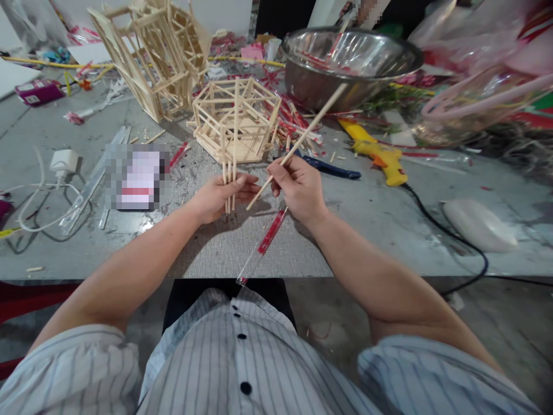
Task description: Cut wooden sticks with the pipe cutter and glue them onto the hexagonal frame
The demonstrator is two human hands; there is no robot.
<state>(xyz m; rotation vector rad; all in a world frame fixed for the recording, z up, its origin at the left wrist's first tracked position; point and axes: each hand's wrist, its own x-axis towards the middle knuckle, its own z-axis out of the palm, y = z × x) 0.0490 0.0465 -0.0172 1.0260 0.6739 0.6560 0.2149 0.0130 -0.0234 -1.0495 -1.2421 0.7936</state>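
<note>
Wooden sticks [234, 169] stand pinched in the left hand [216, 199] at frame centre; the right hand [301, 189] grips one slanting stick [302, 140]. Upper left, a purple box [49, 92] bears a pale label [32, 99], any print seemingly too small to read.

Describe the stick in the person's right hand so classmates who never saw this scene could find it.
Start at the big metal bowl on the table. Nearer the person and leftward, the right hand pinches a pale stick whose far end slants toward the bowl. It is single and diagonal; the sticks in the left hand run nearly straight up the picture.
</note>
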